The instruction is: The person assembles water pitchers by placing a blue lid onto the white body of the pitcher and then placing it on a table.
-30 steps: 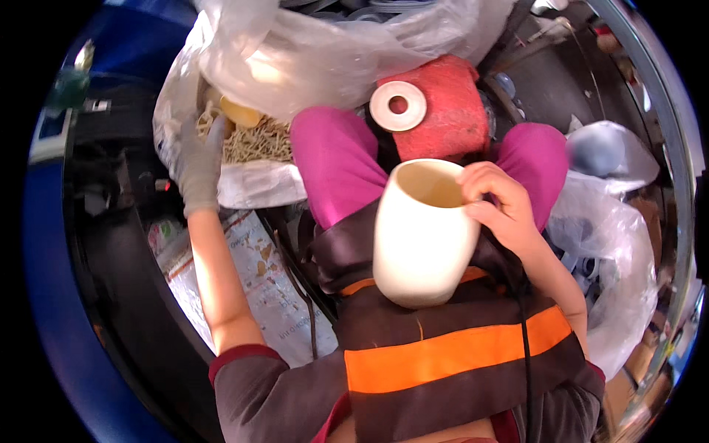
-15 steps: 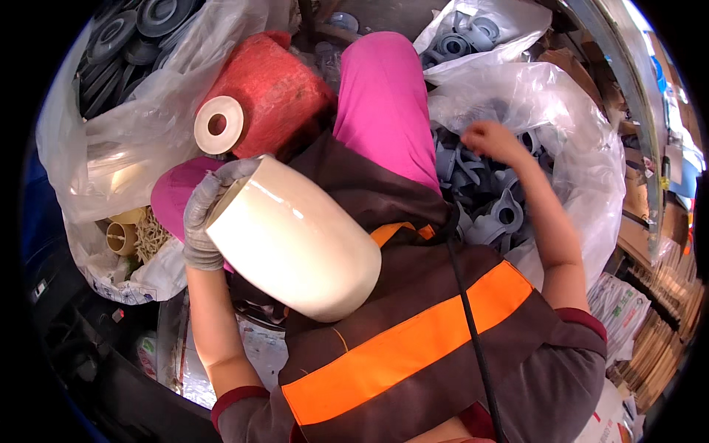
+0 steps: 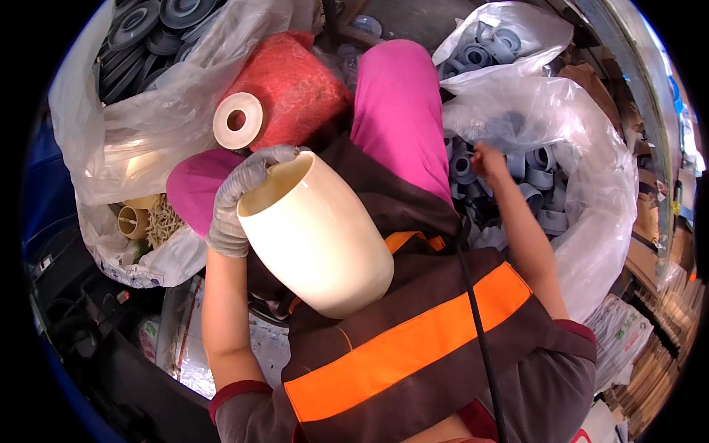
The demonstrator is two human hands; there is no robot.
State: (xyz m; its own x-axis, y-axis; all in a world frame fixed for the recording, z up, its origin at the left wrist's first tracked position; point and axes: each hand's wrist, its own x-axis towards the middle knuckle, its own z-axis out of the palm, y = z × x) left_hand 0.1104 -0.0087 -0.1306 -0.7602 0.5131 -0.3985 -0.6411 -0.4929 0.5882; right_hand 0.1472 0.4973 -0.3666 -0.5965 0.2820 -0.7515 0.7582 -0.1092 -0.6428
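A grey knit glove covers my left hand (image 3: 240,196), whose fingers hook over the rim of a glossy cream vessel (image 3: 317,244). It is tall and rounded, tilted with its mouth up and to the left, its lower end against my brown apron (image 3: 413,347). My bare right hand (image 3: 487,161) is over grey plastic fittings (image 3: 543,177) inside a large clear bag (image 3: 583,258). Its fingers are curled closed; whatever they hold, if anything, is hidden. Just beyond my left hand, a cream ring (image 3: 249,131) with a round hole sits against a red sack-like bundle (image 3: 295,92).
At the far left, a clear bag (image 3: 159,136) holds dark grey discs (image 3: 133,28). Below it, a white sack (image 3: 140,266) contains cream offcuts (image 3: 164,221). A smaller bag of grey parts (image 3: 487,52) lies at the back right. Stacked flat cardboard (image 3: 661,351) stands at right.
The vessel has turned so more of its open mouth shows, my left hand still on its rim. My right hand has shifted slightly among the fittings. The whole view has swung a little.
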